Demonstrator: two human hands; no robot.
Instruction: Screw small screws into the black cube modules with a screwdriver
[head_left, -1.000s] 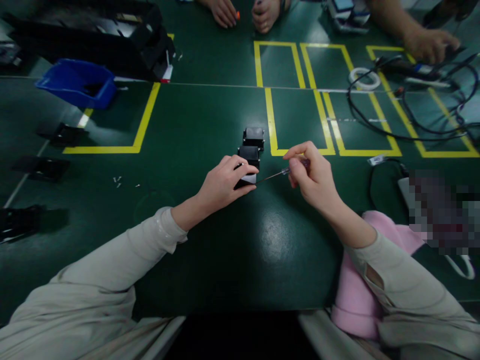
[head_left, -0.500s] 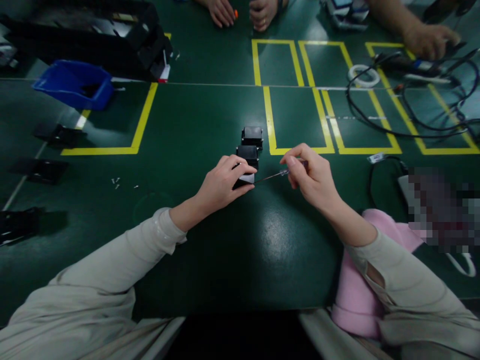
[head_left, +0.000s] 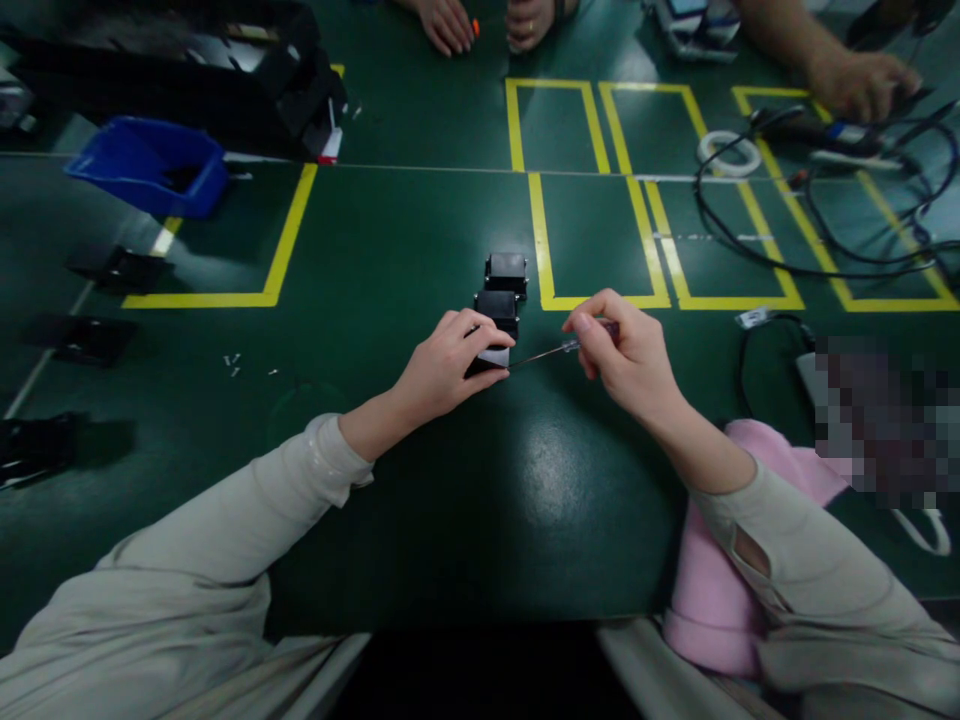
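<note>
My left hand [head_left: 448,368] is closed around a small black box-shaped part [head_left: 491,358] with a pale top face, pressing it on the green table. Between the thumb and fingers of my right hand [head_left: 621,345] is a screwdriver [head_left: 551,351]. Its thin shaft slants down to the left, and the tip meets the right side of the part near my left fingertips; the exact contact point is too small to make out. Just behind stand two similar black box-shaped parts, one nearer [head_left: 496,308] and one farther [head_left: 507,270], with small bright screws at their edges.
Several loose screws [head_left: 234,364] lie to the left. A blue bin [head_left: 150,170] and a black crate [head_left: 172,85] stand at the far left. Black cables [head_left: 750,252] and a tape roll [head_left: 728,154] occupy the right. Pink cloth [head_left: 712,600] lies beneath my right arm. Co-workers' hands [head_left: 448,25] rest across the table.
Both hands keep nearly the same place, with the screwdriver tip still at the part. Across the table, a co-worker's hand has shifted slightly.
</note>
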